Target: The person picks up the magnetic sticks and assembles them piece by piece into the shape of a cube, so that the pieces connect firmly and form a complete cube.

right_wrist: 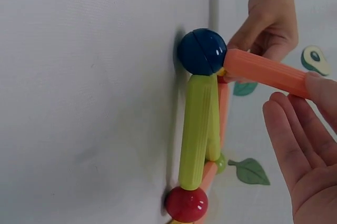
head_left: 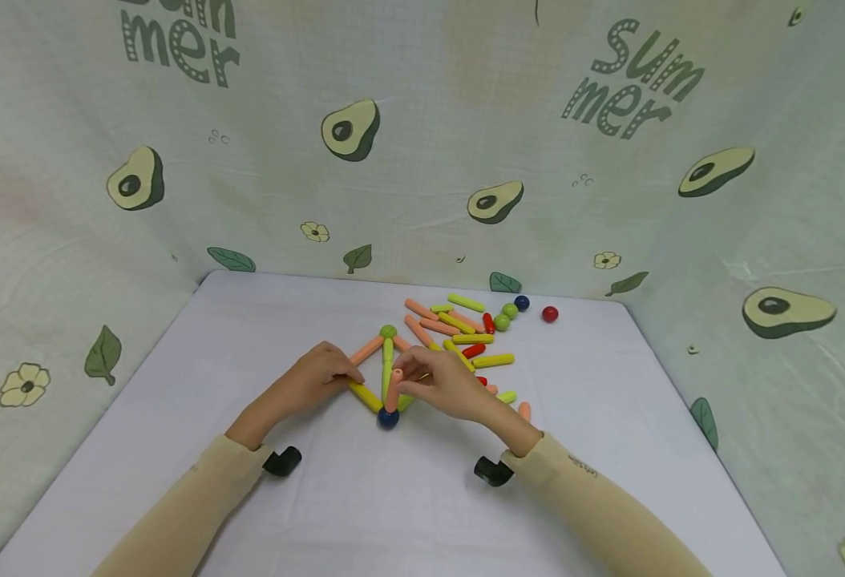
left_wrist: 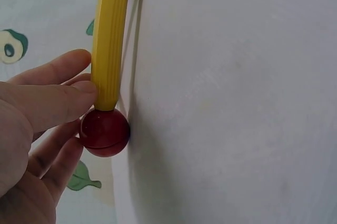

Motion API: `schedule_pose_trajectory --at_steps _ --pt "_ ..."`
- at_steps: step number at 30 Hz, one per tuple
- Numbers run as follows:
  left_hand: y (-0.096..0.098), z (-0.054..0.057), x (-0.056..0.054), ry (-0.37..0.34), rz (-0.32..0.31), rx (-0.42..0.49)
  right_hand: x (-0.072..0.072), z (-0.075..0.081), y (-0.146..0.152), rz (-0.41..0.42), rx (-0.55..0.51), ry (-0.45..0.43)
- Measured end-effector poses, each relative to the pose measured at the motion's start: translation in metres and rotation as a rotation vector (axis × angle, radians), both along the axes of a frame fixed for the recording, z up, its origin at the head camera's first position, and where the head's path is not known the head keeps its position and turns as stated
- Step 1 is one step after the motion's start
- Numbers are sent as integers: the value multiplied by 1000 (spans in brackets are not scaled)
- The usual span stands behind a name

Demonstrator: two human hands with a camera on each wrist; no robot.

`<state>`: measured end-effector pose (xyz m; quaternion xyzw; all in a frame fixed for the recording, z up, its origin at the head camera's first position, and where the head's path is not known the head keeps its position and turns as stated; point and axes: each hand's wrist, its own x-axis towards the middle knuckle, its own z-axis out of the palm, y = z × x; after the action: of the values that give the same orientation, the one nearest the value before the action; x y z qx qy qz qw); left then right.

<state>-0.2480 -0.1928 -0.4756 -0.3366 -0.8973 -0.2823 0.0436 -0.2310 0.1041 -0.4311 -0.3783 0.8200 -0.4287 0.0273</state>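
Observation:
A flat frame of magnetic rods and balls lies on the table. My left hand [head_left: 316,377] pinches its yellow rod [left_wrist: 109,45] near a red ball [left_wrist: 105,133], with other fingers touching that ball. My right hand [head_left: 446,385] holds a salmon rod [right_wrist: 266,71] by its upper end between thumb and fingers. The rod stands roughly upright, its lower end against the dark blue ball [head_left: 388,418] at the frame's near corner. Light green rods [right_wrist: 195,129] run from this ball, one to another red ball [right_wrist: 187,204], one to the green ball [head_left: 388,330] at the far corner.
Behind the right hand lie several loose rods in salmon, yellow, red and green, such as a yellow rod [head_left: 493,361]. Loose balls sit at the back right, among them a red ball [head_left: 550,314]. A printed cloth [head_left: 422,160] walls the white table [head_left: 365,513].

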Motion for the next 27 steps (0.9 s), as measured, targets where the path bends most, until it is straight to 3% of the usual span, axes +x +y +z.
schedule_pose_trajectory --at_steps 10,14,20,23,27 --pt "9 2 5 -37 5 -2 0 0 1 -8 9 4" --pt "20 4 13 -121 25 76 0 2 2 -10 17 -3" --pt "44 9 32 -293 113 236 -1 3 2 15 -6 -24" --pt "52 10 40 -325 122 311 -1 4 1 13 -7 -37" --pt "59 10 45 -315 123 368 0 4 2 -1 10 -42"
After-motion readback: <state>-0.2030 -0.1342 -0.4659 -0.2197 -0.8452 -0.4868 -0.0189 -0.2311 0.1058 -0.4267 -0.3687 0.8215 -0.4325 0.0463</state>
